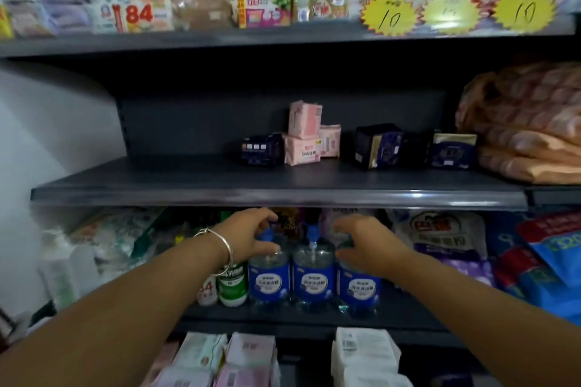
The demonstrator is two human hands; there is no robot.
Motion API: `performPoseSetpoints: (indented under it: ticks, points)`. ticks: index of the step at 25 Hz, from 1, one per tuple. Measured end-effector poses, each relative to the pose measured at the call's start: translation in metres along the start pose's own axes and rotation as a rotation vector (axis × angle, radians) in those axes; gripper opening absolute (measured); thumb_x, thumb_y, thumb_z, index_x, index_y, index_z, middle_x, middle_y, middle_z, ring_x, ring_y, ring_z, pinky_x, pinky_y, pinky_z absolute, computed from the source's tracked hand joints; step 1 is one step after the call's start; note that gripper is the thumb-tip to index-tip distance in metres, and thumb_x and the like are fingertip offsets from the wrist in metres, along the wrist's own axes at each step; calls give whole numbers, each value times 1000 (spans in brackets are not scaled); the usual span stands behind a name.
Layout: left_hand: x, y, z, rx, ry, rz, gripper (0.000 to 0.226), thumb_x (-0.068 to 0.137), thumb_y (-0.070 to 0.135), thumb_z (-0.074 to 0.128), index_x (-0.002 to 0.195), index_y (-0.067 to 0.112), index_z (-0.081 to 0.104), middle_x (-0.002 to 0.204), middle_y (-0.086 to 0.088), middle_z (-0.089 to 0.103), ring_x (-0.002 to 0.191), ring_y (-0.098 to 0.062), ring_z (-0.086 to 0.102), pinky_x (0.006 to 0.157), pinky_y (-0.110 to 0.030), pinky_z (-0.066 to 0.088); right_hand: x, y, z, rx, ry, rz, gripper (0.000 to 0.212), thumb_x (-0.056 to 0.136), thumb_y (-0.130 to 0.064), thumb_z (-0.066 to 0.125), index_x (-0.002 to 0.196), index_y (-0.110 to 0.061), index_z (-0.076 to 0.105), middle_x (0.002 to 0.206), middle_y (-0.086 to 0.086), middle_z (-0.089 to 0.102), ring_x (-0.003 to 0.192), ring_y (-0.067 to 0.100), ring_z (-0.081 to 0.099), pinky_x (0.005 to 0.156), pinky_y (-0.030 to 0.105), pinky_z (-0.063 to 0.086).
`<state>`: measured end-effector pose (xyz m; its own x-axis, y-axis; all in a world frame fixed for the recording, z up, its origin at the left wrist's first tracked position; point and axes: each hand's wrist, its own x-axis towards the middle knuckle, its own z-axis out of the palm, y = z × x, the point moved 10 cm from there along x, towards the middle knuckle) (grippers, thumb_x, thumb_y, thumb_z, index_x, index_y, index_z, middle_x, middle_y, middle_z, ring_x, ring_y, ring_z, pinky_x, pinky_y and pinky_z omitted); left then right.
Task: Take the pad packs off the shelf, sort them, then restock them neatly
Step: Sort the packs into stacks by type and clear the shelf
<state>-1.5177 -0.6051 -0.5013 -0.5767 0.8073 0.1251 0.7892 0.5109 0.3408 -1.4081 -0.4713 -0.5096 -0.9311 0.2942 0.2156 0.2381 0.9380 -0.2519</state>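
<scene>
Currently both hands sit at lower centre of the frame, under the front lip of the middle shelf [276,195]. Left hand [251,237]: fingers curled loosely over the cap and shoulder of the leftmost of three blue-labelled bottles [313,273]; whether they actually grip it I cannot tell. A silver bangle [220,250] circles that wrist. Right hand [366,243]: fingers spread moderately and bent down, resting over the top of the rightmost bottle; grip not confirmed.

Pad packs are on the middle shelf, centre to right of centre, toward the back. Pink packs [309,138]: one lies flat with its long axis left-right, a second stands on top of it with its long axis vertical, leaning slightly, and a third stands upright just right of them. A dark blue pack [261,149] lies touching the pink stack on its left, long axis left-right. Well to the right, two dark packs [415,148] stand upright, faces toward the camera, the left one angled.

More pale packs [248,358] lie at the bottom edge of the frame, blurred.
</scene>
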Motion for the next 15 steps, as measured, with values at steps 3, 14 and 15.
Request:
performPoseSetpoints:
  ticks: [3,14,15]
  points:
    - [21,6,-23,-17,70,14,54,83,33,68,130,19,47,123,-1,56,108,-14,55,96,-29,46,24,6,-24,0,49,14,45,88,-19,63,131,-14,51,126,9,58,109,26,57,89,34,49]
    - [108,-16,-84,-72,189,32,58,83,34,68,134,17,45,129,-5,51,113,-16,53,89,-19,38,143,7,-64,-73,76,57,47,87,-24,65,128,-6,50,126,15,56,111,32,55,93,42,48]
    - [122,-18,-85,-72,193,24,59,83,33,68,135,17,44,131,-5,50,116,-17,52,90,-20,38,155,13,-65,-74,76,60,48,88,-25,65,128,-6,50,125,16,56,111,32,55,93,42,48]
